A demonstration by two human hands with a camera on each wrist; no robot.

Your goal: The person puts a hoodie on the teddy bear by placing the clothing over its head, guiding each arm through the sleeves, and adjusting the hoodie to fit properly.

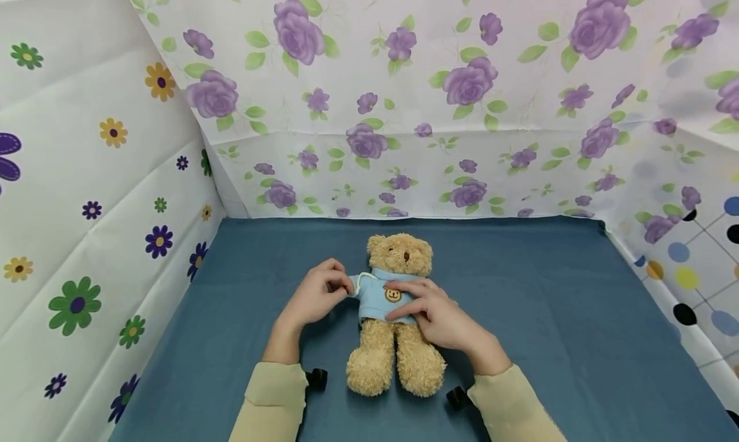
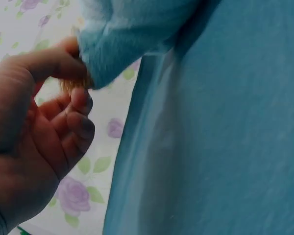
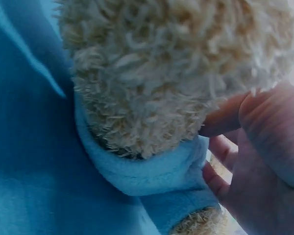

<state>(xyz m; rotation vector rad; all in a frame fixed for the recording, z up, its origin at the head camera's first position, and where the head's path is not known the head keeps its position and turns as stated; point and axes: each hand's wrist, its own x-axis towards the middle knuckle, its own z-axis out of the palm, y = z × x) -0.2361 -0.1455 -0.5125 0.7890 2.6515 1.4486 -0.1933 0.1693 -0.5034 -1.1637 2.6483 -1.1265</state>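
A tan, curly-furred teddy bear point(image 1: 402, 255) lies on its back, head away from me, dressed in a light blue shirt point(image 1: 372, 301) with a small bear-face badge. My left hand point(image 1: 317, 294) pinches the end of the bear's arm at the sleeve; in the left wrist view, thumb and forefinger meet at the tan fur below the blue sleeve point(image 2: 120, 46). Across the shirt's front and side rests my right hand point(image 1: 443, 317), its fingers spread. The right wrist view has the shirt's hem point(image 3: 147, 174) beside those fingers and a furry leg point(image 3: 152, 63) close up.
A dark blue cloth point(image 1: 548, 314) covers the table. Behind it stands a white sheet point(image 1: 416, 160) with purple roses, and patterned sheets close off the left and right sides. Black straps point(image 1: 316, 379) show at my cuffs.
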